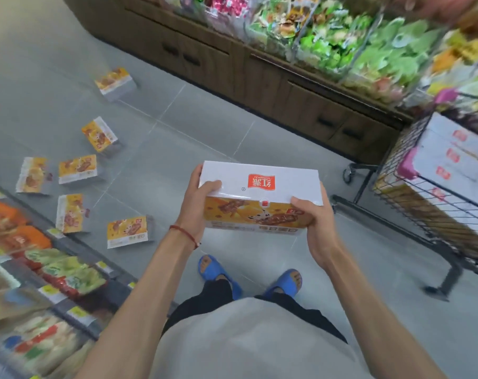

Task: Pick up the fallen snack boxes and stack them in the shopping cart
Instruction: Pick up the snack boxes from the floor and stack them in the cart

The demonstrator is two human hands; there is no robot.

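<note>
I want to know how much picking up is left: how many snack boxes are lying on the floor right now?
6, all to the person's left: farthest box, one nearer, two side by side, and two nearest the shelf. More may lie out of frame.

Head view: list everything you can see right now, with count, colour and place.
held snack box: one, white top, orange front, centre, in both hands
fallen snack boxes: six, orange and white, on the floor at left
shopping cart: one, black wire, pink trim, right, with white boxes stacked inside
floor: grey tiles
wooden cabinet: brown, top, bins of green-wrapped sweets above
snack shelf: lower left, mixed packets
slippers: two, blue
left hand: fingers on the box's left end, red wrist cord
right hand: fingers on its right end
</note>
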